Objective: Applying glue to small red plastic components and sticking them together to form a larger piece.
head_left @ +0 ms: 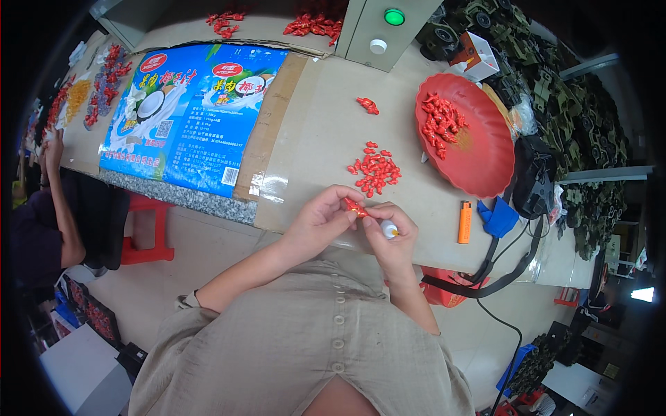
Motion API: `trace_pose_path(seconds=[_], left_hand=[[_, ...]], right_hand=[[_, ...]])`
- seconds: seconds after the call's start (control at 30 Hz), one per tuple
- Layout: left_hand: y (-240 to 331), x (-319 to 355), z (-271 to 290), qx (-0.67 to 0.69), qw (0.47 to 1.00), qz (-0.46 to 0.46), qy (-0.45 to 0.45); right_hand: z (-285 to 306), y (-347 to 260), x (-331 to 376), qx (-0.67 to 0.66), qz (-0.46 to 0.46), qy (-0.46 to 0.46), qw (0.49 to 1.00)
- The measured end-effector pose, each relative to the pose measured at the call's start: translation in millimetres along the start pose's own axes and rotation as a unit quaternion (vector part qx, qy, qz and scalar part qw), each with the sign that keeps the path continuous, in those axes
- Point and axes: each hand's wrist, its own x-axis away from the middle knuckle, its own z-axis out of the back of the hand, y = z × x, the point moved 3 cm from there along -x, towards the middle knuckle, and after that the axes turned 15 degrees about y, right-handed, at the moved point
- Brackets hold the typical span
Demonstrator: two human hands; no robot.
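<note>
Head view: my left hand (320,220) pinches a small red plastic piece (355,206) at the table edge (291,225), while my right hand (394,236) grips a small white glue bottle (389,230) against it. A slip could smear glue on my fingers. Just beyond lie a pile of red pieces (374,168), a red tray (479,156) and an orange lighter (464,222).

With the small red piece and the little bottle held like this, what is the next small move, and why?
Probably bring the bottle's orange tip onto the small red piece. The left hand pinches the piece at its fingertips, and the right hand holds the small white bottle just beside it, tip near the piece but seemingly not yet touching.
</note>
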Motion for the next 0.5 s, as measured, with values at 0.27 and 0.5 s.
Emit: trace_pose_path(seconds=[0.27,0.5], left_hand=[[1.2,-1.9,0.9,-0.039,0.999,-0.034,-0.001],[1.7,-5.5,-1.7,-0.036,0.999,-0.010,0.025]], right_hand=[[-0.4,-2.8,-3.3,0.010,-0.028,0.025,0.999],[-0.1,1.7,-7.7,0.014,-0.043,0.050,0.998]])
